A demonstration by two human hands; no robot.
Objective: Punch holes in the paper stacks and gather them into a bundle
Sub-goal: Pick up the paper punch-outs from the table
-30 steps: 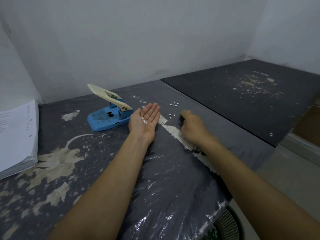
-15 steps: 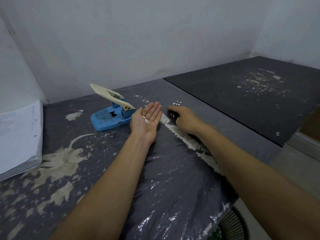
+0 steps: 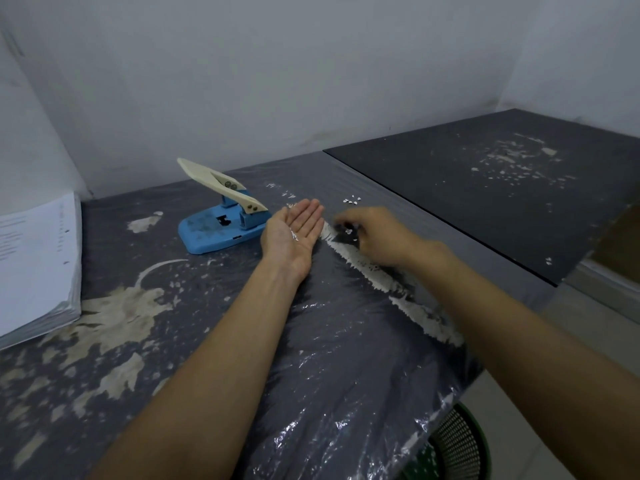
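Right hand [image 3: 377, 237] drawn back, left hand [image 3: 294, 233] cupped

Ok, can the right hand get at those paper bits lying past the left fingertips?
Probably yes. The right hand is already close beside the left hand, and the paper bits lie on open tabletop just beyond it with nothing between. The punch stands off to the other side.

Paper stack [image 3: 36, 265] + hole punch [image 3: 221, 216] on the table
We see a thick white printed stack lying flat at far left, partly out of frame; blue-base punch w/ cream lever raised, upright, well apart to its right; white punched bits [image 3: 351, 201] loose beyond
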